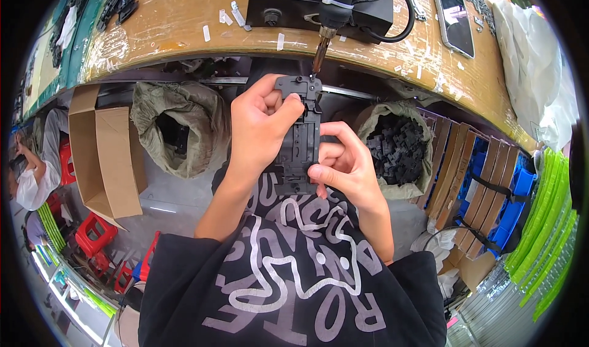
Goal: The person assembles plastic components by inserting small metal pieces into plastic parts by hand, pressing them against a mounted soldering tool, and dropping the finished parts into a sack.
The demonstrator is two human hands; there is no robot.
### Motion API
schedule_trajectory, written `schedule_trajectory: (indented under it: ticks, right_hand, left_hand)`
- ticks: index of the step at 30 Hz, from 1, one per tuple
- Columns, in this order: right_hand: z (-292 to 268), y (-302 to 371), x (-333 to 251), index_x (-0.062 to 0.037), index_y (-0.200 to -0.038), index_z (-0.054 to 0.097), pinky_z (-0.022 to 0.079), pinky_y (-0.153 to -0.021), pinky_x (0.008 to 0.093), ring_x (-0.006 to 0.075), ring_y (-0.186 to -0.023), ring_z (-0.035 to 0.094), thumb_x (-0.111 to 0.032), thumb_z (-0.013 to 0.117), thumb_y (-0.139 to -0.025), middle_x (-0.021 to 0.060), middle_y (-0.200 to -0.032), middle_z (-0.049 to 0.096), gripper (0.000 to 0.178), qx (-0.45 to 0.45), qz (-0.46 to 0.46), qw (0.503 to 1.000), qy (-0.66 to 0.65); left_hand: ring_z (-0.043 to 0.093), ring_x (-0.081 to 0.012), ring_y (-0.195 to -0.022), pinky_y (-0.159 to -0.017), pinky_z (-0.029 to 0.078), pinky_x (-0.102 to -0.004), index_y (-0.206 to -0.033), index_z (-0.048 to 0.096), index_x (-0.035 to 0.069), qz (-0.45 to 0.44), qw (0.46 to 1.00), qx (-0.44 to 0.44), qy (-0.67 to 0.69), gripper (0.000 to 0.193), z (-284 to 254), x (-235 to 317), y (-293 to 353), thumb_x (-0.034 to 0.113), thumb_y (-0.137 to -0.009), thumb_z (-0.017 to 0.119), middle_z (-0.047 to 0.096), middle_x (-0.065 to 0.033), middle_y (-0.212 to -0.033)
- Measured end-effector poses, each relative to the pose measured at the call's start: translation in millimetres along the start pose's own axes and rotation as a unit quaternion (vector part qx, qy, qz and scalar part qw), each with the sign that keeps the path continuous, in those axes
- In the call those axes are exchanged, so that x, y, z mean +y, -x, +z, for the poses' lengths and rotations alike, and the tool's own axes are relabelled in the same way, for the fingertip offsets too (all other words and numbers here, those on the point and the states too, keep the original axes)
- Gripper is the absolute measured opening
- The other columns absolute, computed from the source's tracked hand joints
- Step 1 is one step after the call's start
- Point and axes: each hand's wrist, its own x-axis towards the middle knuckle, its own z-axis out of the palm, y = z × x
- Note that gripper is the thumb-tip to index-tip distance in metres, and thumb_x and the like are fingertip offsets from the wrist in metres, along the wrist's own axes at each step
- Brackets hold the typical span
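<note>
Left hand [261, 123]: well up the piece, this one had the upper left of the black plastic part [300, 141] in a firm grasp, thumb pressed across its face near the top.
Right hand [346, 163]: down at the lower right edge it went in with a pinch, thumb in front, fingers curled at the side.
Black plastic part: up off any surface, it stood lengthwise between both hands, in front of the shirt [313, 310] and just below the bench edge.
Hot-tip tool [323, 43]: what a close one, its narrow end pointing down right at the part's top right corner; whether they touched, the view could not tell.
Bench [165, 28]: tape-covered and brown, it carried a black box [261, 22] behind the tool, white scraps [280, 41] in front, and a phone [454, 22] over on the right.
Sacks: one gaped open on the left [205, 111]; the other, on the right [402, 190], was heaped with black pieces [396, 148].
Outer left: a cardboard box [116, 163], a red stool [95, 233] and, farther out, another person [40, 172].
Outer right: upright cardboard sheets [454, 175], then bright green strips [543, 224].
</note>
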Motion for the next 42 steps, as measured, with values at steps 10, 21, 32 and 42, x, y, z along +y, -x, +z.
schedule_trajectory:
  ticks: [10,21,32,42]
  right_hand:
    - [-2.1,0.2,2.2,-0.0007,-0.111,0.036,0.044,-0.043,0.0204,0.0102,-0.05,0.052,0.003,0.059,-0.075,0.0053,-0.065,0.053,0.042,0.012,-0.033,0.999,-0.01]
    - [-5.1,-7.9,3.9,0.0002,-0.11,0.039,0.044,-0.044,0.021,0.009,-0.052,0.051,0.003,0.058,-0.075,0.0046,-0.065,0.052,0.039,0.012,-0.016,1.0,-0.012]
    - [-2.4,-5.3,-3.1,0.0012,-0.11,0.039,0.043,-0.044,0.0197,0.0079,-0.054,0.05,0.003,0.058,-0.076,0.0031,-0.065,0.051,0.039,0.015,-0.033,0.999,0.013]
    - [-1.0,-2.3,-9.9,0.0017,-0.11,0.039,0.043,-0.045,0.0192,0.0073,-0.053,0.05,0.002,0.058,-0.076,0.0023,-0.063,0.05,0.039,0.017,-0.032,0.999,0.025]
  left_hand:
    - [0.054,-0.0045,-0.069,-0.06,0.044,-0.018,-0.097,0.055,-0.005,-0.079,0.993,-0.089,0.021,0.021,-6.9,8.5,-0.9,0.006,-0.081,0.048,0.06,-0.0057,-0.083]
    - [0.039,0.0015,-0.054,-0.046,0.03,-0.0156,-0.078,0.054,0.0,-0.017,0.998,-0.04,-0.038,0.005,-4.4,-4.6,-6.7,0.003,-0.078,0.051,0.05,0.0055,-0.061]
    - [0.036,0.0017,-0.054,-0.045,0.028,-0.0157,-0.079,0.052,-0.001,-0.004,0.999,-0.036,-0.023,0.004,1.0,3.2,-6.5,0.003,-0.079,0.051,0.048,0.0066,-0.06]
    - [0.039,0.0016,-0.054,-0.045,0.03,-0.0158,-0.079,0.053,-0.001,-0.019,0.999,-0.028,-0.005,0.004,2.9,5.0,-6.1,0.003,-0.079,0.05,0.051,0.0057,-0.062]
